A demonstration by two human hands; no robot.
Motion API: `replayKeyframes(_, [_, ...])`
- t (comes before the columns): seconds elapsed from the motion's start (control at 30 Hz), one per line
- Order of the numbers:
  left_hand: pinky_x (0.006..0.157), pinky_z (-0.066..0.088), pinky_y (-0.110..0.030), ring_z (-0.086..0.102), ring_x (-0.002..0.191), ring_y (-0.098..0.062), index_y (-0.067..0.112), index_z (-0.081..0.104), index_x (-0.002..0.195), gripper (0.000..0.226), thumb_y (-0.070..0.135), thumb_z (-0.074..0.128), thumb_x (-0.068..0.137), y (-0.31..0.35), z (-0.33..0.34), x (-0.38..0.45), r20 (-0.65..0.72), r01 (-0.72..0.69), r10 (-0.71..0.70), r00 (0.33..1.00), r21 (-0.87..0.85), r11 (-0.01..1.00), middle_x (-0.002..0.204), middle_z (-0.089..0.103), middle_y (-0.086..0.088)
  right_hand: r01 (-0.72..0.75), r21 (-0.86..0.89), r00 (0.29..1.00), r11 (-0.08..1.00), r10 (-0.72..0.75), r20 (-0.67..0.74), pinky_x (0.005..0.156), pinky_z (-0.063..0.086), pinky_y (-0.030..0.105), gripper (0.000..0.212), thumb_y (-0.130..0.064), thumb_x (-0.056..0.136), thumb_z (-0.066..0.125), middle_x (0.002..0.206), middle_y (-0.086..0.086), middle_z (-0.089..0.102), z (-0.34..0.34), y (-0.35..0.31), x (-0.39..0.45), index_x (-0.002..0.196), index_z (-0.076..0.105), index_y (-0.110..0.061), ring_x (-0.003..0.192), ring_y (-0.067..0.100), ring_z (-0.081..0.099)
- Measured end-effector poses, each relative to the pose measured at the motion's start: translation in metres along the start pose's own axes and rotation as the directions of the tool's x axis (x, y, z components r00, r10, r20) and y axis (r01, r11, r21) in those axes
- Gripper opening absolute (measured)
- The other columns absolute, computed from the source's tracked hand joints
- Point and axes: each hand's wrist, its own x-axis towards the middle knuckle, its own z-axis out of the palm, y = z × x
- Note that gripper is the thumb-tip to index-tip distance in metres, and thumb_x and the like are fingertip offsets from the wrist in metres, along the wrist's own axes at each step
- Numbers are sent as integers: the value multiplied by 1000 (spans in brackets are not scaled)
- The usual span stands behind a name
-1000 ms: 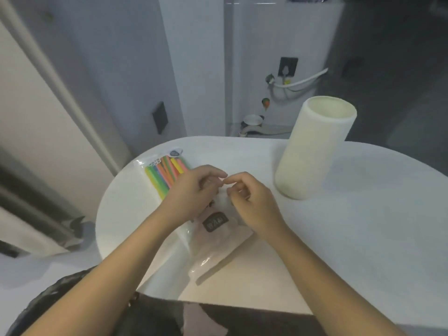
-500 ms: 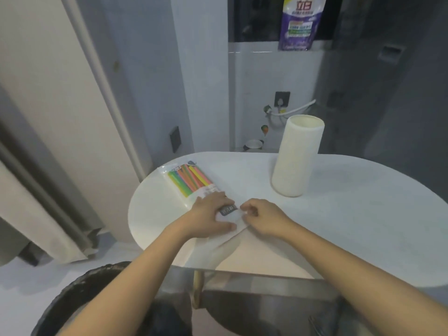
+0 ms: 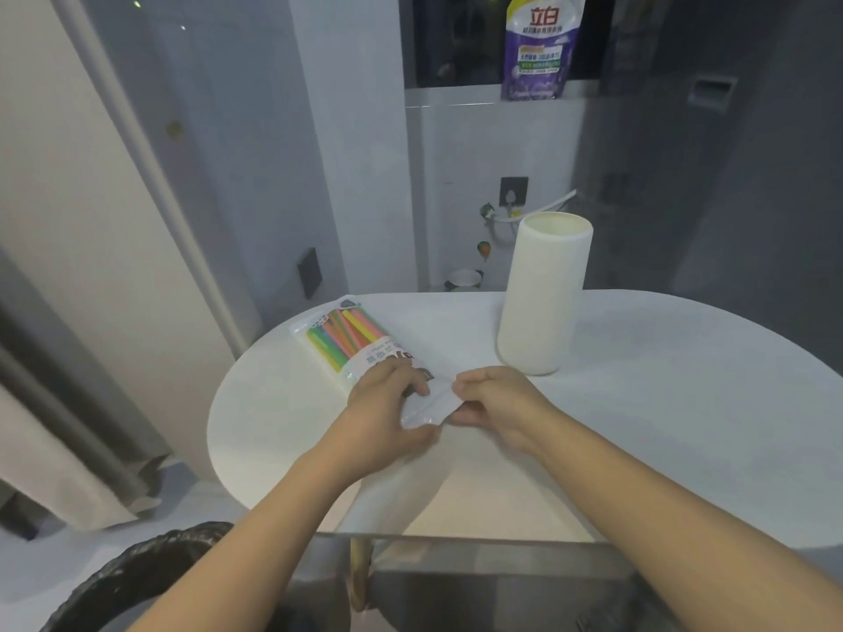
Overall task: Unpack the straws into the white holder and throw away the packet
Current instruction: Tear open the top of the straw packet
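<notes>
A clear packet point(image 3: 351, 339) of coloured straws lies flat on the white oval table point(image 3: 661, 431), its far end toward the left rear. My left hand point(image 3: 387, 412) holds the packet's near end, fingers curled over its label. My right hand point(image 3: 497, 403) pinches the near right corner of the same end. The tall white cylindrical holder point(image 3: 543, 294) stands upright behind my right hand, its top open; I cannot see inside it.
A black-lined bin point(image 3: 150, 581) sits on the floor at the lower left, beside the table's near edge. A purple refill pouch point(image 3: 540, 43) stands on the window ledge behind. A curtain point(image 3: 68, 449) hangs at the left.
The view has pulled back and risen, so the table looks farther off. Both hands stay on the packet's near end, and the right hand now pinches its corner.
</notes>
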Motion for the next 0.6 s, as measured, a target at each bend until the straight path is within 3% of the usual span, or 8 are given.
replayKeyframes(0.1, [92,21,-11,33,131,-13,19,62,93,23,26,75,75,1,2,0,16,12,-12,1000,-29,1000,129,40,8,11,93,1000,996,-9,-25,82,54,40,23,2,90,54,109,27,63,3,4,-2,112,54,8,88,34,64])
replayKeyframes(0.2, [95,19,-9,31,136,-14,19,67,81,10,22,76,76,3,3,2,-6,60,-61,998,-73,995,143,37,2,72,119,996,990,-64,-68,72,58,30,16,-2,90,56,88,15,66,3,6,-1,104,60,3,73,24,63])
replayKeyframes(0.33, [103,30,-20,37,135,-12,25,69,70,11,19,78,73,8,-1,3,-17,99,-103,995,-147,984,147,39,3,106,134,991,985,-95,-90,63,58,25,5,-3,89,58,76,8,65,3,6,0,88,63,-5,65,18,61])
replayKeyframes(0.47, [93,31,-14,42,130,-11,24,71,68,11,17,74,77,7,-5,4,-37,105,-111,993,-143,984,146,43,2,120,142,990,983,-107,-95,52,56,19,8,-3,88,59,74,8,65,4,6,-1,82,64,-6,60,17,58])
replayKeyframes(0.6, [104,32,-22,37,135,-12,21,70,77,11,26,79,72,8,-5,2,-31,109,-113,993,-115,987,148,39,2,121,151,989,981,-106,-100,50,54,19,9,-2,87,60,71,8,64,4,6,-2,80,64,-6,57,16,56])
